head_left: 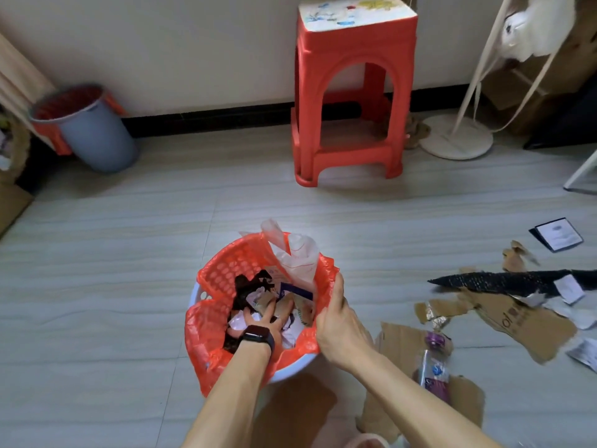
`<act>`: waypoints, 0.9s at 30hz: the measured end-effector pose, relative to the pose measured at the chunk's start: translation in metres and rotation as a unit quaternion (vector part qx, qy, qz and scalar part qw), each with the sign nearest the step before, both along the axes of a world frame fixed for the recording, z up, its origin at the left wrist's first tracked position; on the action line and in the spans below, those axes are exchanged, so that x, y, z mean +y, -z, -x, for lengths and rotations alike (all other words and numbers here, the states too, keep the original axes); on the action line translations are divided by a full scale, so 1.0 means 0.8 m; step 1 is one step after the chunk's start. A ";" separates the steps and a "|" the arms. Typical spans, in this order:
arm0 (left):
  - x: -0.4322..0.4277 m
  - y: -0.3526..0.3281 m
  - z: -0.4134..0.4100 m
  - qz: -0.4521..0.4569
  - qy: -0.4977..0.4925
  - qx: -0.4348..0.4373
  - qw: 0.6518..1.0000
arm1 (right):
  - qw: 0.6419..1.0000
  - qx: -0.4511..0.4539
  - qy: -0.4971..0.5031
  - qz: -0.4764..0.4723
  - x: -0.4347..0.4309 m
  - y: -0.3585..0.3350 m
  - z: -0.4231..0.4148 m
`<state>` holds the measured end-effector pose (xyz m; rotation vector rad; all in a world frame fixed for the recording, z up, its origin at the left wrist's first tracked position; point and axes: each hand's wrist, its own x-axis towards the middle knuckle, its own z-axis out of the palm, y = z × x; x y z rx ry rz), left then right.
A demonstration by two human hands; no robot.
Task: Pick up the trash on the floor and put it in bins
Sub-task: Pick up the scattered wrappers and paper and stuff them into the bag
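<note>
Packing step: left hand (258, 320) open, pressing trash (287, 337) down in bin (290, 367); right hand (339, 321) grips red liner (210, 321). Next, probably: bottle (433, 367) and cardboard (517, 315) on the right.

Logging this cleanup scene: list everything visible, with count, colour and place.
near bin: one, white with red liner, floor centre
far bin: one, blue-grey, by the wall, left
stool: one, red, by the wall
fan stand: one, white, far right
cardboard pieces: several, brown, floor right
bottle: one, clear with purple cap, on cardboard
strip: one, black, floor right
left hand: inside near bin, on the trash
right hand: grips red liner at rim
</note>
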<state>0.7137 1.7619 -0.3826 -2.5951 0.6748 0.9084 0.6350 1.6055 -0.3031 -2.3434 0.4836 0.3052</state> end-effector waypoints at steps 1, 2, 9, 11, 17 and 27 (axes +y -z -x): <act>-0.002 -0.002 -0.001 0.002 -0.004 -0.003 1.000 | 1.000 0.006 -0.002 0.012 -0.001 -0.002 0.000; -0.002 -0.004 -0.003 0.012 -0.009 -0.006 1.000 | 1.000 0.014 -0.003 0.022 -0.001 -0.003 0.000; -0.007 -0.087 0.000 0.080 -0.071 0.004 0.994 | 0.995 0.067 -0.042 0.065 -0.019 -0.025 0.004; -0.007 -0.124 0.005 0.128 -0.069 -0.019 0.989 | 0.993 0.069 -0.064 0.076 -0.030 -0.044 0.011; -0.044 -0.232 0.045 0.292 -0.030 -0.120 0.948 | 0.981 0.041 -0.114 0.154 -0.098 -0.118 0.068; -0.215 -0.295 0.123 0.401 0.107 -0.110 0.903 | 0.976 -0.003 0.030 0.215 -0.299 -0.244 0.206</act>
